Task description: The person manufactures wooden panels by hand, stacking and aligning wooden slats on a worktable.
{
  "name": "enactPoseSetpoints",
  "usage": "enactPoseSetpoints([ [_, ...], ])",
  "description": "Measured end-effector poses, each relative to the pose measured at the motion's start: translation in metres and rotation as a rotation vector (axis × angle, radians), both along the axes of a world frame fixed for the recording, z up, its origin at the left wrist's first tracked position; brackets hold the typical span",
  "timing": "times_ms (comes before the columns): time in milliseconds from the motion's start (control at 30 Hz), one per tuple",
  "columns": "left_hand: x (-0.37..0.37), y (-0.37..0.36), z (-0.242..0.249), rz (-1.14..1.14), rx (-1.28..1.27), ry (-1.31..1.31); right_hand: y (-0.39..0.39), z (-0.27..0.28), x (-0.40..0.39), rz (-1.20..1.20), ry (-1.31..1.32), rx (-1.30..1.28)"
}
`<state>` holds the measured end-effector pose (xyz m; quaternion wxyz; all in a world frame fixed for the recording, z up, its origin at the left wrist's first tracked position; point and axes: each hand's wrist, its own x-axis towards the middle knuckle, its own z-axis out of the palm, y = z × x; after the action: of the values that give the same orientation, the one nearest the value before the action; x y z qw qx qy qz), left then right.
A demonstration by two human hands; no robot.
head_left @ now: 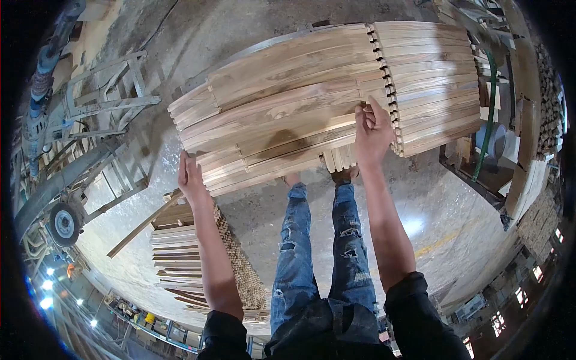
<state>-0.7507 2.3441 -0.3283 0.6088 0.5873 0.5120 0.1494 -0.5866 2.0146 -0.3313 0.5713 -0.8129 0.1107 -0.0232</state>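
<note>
Long pale wooden slats (282, 111) lie side by side in front of me, with notched ends. My left hand (193, 179) is at their left end, fingers pinched at the end of one slat. Toward the right end of the same row, my right hand (372, 137) has its thumb and fingers closed at a slat's end. A small dark spot shows at its fingertips. Short slat pieces (339, 158) lie at the near edge, just left of my right wrist. The undersides of the slats are hidden.
A second stack of slats (441, 84) adjoins on the right. More strips (177, 252) are piled on the floor at lower left. A metal frame cart with a wheel (64, 224) stands left. A green hose (489, 120) hangs at right, by a wooden beam (525, 150).
</note>
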Motion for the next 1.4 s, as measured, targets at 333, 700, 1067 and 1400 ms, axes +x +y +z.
enactPoseSetpoints([
  [333, -0.005, 0.045, -0.019, -0.198, -0.229, 0.117, -0.02, -0.028, 0.004, 0.125, 0.35, -0.02],
  [700, -0.025, 0.087, -0.038, -0.283, -0.468, 0.003, -0.041, -0.03, 0.016, 0.062, 0.61, 0.393],
  [1067, -0.1, 0.032, 0.009, -0.327, -0.459, 0.071, -0.077, 0.011, -0.051, 0.018, 0.435, 0.576],
  [1400, -0.126, -0.042, -0.066, -0.317, -0.602, 0.183, -0.134, -0.115, -0.109, -0.381, 0.485, 0.83],
])
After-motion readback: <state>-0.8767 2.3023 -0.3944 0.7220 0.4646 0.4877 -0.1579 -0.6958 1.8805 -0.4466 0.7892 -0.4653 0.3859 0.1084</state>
